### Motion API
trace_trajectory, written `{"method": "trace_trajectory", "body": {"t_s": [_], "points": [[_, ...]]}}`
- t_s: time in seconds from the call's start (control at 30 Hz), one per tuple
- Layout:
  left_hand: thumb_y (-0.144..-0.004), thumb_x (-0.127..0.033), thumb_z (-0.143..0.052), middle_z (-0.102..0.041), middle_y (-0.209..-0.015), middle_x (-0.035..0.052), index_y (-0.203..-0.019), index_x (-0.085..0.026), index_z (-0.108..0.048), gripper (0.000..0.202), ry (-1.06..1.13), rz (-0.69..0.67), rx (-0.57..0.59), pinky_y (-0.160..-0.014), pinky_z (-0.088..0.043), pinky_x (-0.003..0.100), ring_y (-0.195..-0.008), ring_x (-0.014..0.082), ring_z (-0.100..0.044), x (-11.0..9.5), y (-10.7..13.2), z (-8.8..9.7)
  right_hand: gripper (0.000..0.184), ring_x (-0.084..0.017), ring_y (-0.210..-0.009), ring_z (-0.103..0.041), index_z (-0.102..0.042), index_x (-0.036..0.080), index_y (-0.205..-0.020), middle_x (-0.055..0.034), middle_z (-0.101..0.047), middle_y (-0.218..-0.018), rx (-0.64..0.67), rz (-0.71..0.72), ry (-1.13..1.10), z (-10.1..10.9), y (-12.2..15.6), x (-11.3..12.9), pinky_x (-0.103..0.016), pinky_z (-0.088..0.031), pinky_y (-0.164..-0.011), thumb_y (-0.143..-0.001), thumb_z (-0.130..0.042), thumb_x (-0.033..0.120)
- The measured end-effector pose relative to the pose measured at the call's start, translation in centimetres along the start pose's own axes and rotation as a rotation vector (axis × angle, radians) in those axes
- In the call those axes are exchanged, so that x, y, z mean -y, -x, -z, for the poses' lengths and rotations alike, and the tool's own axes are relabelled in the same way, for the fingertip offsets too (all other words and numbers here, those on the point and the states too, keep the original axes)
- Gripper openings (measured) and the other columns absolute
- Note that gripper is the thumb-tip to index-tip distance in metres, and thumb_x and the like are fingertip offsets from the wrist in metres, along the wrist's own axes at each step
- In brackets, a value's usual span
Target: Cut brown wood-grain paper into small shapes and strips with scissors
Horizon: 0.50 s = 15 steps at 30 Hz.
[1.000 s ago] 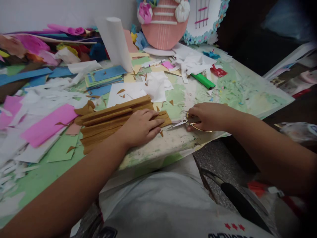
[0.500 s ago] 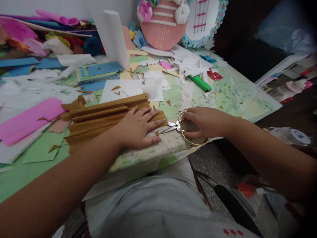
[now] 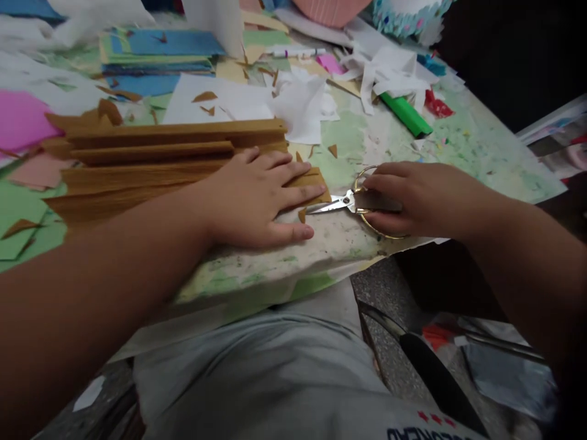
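My left hand (image 3: 261,198) lies flat with fingers spread on a folded sheet of brown crepe paper (image 3: 156,131), pressing it to the table. In my right hand (image 3: 417,192) is a pair of scissors (image 3: 347,200) with gold loop handles, fingers wrapped round them. Its blades point left, beside the paper's right edge and just past my left fingertips. Whether paper lies between the blades is hard to make out. A small brown scrap (image 3: 302,215) sits at the blade tips.
Behind the brown paper are white sheets (image 3: 220,98), stacked blue and green sheets (image 3: 183,43) and a marker (image 3: 298,52). A green roll (image 3: 406,114) and white paper strips (image 3: 389,67) lie back right. Pink paper (image 3: 25,119) is at left. The table's front edge (image 3: 275,287) runs close to me.
The view has tipped downward and come closer, so the table's back shows less. The scissor blades look nearer together. My left hand stays flat on the brown paper.
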<state>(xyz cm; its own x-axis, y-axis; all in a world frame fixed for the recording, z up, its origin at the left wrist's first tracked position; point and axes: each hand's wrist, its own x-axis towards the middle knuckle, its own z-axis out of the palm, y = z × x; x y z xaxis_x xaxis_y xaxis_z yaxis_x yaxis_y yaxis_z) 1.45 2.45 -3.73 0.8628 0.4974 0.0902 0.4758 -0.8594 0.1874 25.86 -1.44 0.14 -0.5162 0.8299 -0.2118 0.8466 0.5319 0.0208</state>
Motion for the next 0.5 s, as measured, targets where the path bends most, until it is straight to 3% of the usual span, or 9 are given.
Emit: {"method": "trace_trajectory", "body": {"t_s": [0.27,0.5], "points": [[-0.069,-0.063,-0.028,-0.026,-0.134,-0.001,-0.125,-0.033,-0.028,0.063,-0.071,0.045,0.099,-0.092,-0.01,0.053,-0.12,0.0354,-0.019,-0.26,-0.1,0.46,0.038,-0.025,-0.079,-0.05,-0.05,0.019,-0.096,-0.0113,-0.055,-0.099,-0.031,-0.074,0.117,-0.27,0.93,0.16,-0.03,-0.027,-0.053,-0.071,-0.042,0.045],[-0.071,-0.061,-0.029,-0.025,-0.136,0.0034,-0.128,-0.033,-0.021,0.064,-0.155,0.031,0.107,-0.092,-0.016,0.049,-0.119,0.0319,-0.023,-0.4,0.09,0.89,0.042,-0.019,-0.068,-0.05,-0.051,0.019,-0.088,-0.0069,-0.057,-0.084,0.008,-0.088,0.034,-0.15,1.1,-0.02,-0.026,-0.028,-0.051,-0.066,-0.044,0.054]]}}
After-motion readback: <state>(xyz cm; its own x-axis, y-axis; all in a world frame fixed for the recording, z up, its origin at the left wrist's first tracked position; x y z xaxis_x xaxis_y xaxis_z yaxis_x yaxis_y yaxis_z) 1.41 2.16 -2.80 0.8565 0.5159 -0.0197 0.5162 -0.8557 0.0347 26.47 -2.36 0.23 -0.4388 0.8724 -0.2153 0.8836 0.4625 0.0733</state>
